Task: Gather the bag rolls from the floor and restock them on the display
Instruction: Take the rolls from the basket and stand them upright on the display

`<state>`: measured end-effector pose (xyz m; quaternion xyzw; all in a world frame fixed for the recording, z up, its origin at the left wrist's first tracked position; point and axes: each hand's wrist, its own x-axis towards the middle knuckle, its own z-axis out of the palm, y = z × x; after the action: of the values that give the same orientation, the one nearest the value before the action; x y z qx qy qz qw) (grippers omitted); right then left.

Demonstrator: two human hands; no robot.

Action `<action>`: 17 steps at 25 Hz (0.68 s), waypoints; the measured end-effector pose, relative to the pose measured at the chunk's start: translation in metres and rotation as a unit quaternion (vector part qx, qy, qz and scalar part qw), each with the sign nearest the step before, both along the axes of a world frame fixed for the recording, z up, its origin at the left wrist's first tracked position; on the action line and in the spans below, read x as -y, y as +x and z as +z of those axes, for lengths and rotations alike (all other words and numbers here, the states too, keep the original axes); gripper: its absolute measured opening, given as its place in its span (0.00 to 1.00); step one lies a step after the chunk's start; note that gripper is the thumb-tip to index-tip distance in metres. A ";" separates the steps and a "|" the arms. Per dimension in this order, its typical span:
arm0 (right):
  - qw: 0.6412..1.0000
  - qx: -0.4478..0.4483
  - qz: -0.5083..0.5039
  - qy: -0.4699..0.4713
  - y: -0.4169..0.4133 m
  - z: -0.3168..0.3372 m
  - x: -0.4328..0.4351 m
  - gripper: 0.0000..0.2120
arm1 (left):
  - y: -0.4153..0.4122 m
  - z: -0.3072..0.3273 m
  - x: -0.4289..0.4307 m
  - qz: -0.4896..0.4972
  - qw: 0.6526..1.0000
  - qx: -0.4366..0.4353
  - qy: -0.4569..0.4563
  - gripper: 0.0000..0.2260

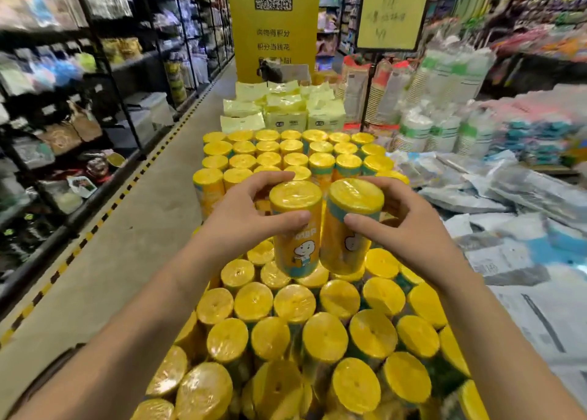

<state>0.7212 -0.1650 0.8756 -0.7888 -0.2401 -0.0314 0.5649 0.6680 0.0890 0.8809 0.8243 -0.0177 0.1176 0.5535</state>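
Left grip (244, 219) holding left roll (295, 196), right grip (409, 225) holding right roll (355, 196), over roll display (324, 337), concrete aisle (133, 229)

A: Top centre?
B: Yellow pillar (273, 57) w/ QR code; yellow sign board (392, 9) to its right.
A: Sides?
B: Left: black wire shelving (104, 54), striped floor line (127, 190). Right: stacked paper cups (441, 101), grey flat packets (508, 197).
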 end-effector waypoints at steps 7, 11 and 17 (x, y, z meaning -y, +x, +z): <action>1.000 0.011 -0.005 -0.023 0.035 0.003 0.018 0.30 | 0.054 0.009 0.020 -0.019 0.997 -0.010 0.076 0.31; 0.999 0.017 -0.020 -0.026 0.054 -0.003 0.028 0.30 | 0.111 0.006 0.028 0.002 0.983 -0.001 0.184 0.31; 0.999 0.011 -0.028 -0.017 0.076 -0.015 0.040 0.30 | 0.194 -0.030 0.028 0.000 0.952 0.004 0.307 0.31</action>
<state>0.7974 -0.2050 0.8610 -0.8041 -0.2246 -0.0518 0.5480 0.8622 0.0608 0.8511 0.9540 -0.0550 0.1099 0.2734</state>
